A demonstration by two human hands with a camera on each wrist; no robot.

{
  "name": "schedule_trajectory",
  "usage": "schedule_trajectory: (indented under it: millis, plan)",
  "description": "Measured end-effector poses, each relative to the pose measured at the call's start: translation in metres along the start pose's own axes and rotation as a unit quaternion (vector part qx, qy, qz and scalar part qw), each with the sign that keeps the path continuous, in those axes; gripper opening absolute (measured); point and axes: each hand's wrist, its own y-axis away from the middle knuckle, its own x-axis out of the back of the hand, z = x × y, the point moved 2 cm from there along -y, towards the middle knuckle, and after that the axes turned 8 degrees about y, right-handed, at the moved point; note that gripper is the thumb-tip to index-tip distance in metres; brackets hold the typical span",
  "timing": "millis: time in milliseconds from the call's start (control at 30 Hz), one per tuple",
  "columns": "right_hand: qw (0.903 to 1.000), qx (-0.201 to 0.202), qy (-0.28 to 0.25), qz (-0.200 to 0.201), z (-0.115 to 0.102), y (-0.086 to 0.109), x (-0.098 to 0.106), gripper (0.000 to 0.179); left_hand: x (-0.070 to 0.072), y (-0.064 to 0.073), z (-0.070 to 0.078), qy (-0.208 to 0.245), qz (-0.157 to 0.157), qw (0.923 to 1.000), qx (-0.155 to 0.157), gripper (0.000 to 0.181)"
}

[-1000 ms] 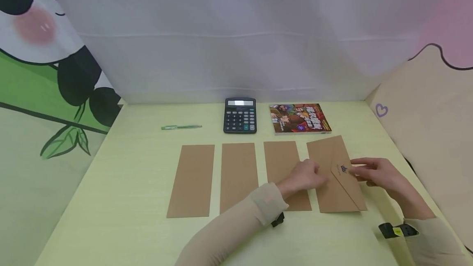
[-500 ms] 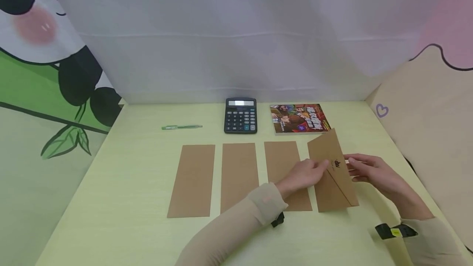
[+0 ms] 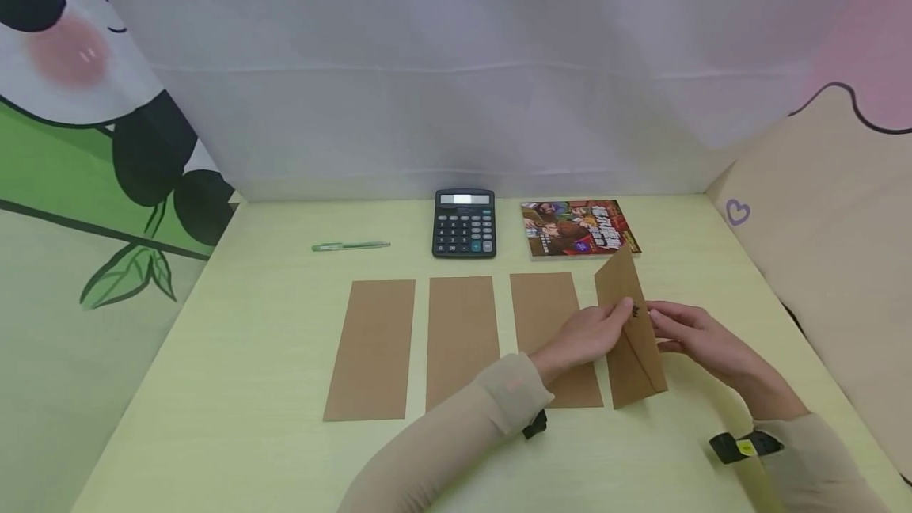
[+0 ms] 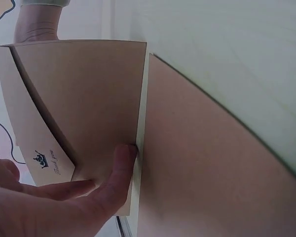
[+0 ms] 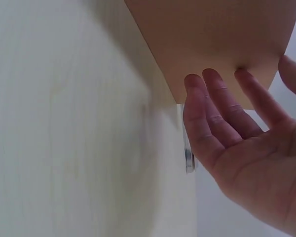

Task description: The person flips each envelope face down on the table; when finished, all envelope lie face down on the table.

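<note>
A brown kraft envelope [image 3: 629, 359] stands tilted on its left long edge at the right end of a row. Its pointed flap bears a small dark crown print [image 4: 41, 159]. My left hand [image 3: 580, 339] touches the flap side; in the left wrist view its fingertips [image 4: 123, 154] lie on the paper near the lower edge. From behind, my right hand [image 3: 701, 339] presses the plain side with spread fingers. Its thumb [image 5: 291, 71] meets the envelope's edge in the right wrist view. Part of the right hand is hidden behind the paper.
Three more brown envelopes, the left one [image 3: 370, 351], middle one [image 3: 461, 339] and right one [image 3: 543, 307], lie flat in a row. Behind them are a green pen [image 3: 351, 245], a black calculator [image 3: 464, 224] and a colourful book [image 3: 580, 228]. A pale wall closes off the table's back.
The envelope's right side has risen and swung leftward, from a slight tilt to a steep one. My right hand has followed it left. The left thumb has come onto the flap.
</note>
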Motion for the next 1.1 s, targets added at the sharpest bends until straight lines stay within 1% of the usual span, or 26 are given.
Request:
schedule_trajectory:
  millis: [200,367,433,567,700,833,1033,1100]
  plan:
    - [0.9996,-0.023,0.01,-0.013,0.008,-0.005,-0.005,0.052,-0.001,0.002,0.003,0.01,-0.005,0.9999,0.01,0.062]
    - [0.9989,-0.035,0.02,-0.023,0.014,-0.008,-0.009,0.053,-0.002,0.0,0.001,0.003,-0.01,0.9999,0.008,0.063]
    - [0.9988,-0.036,0.025,-0.02,0.015,-0.008,-0.01,0.054,-0.003,-0.002,-0.001,0.004,-0.008,0.9999,0.012,0.065]
    - [0.9986,-0.034,0.039,-0.003,0.016,-0.009,-0.013,0.055,-0.004,-0.005,-0.003,0.008,0.007,0.9996,0.025,0.067]
    - [0.9977,-0.028,0.06,0.019,0.017,-0.011,-0.016,0.055,-0.005,-0.005,-0.003,0.032,0.023,0.9986,0.036,0.066]
    - [0.9969,-0.022,0.067,0.034,0.018,-0.011,-0.017,0.055,-0.003,-0.001,0.001,0.059,0.03,0.9973,0.031,0.061]
    - [0.9964,-0.02,0.071,0.043,0.021,-0.011,-0.017,0.057,-0.002,0.002,0.005,0.069,0.037,0.9967,0.021,0.055]
    - [0.9966,-0.019,0.066,0.045,0.02,-0.009,-0.018,0.057,-0.002,0.003,0.006,0.074,0.037,0.9965,0.013,0.054]
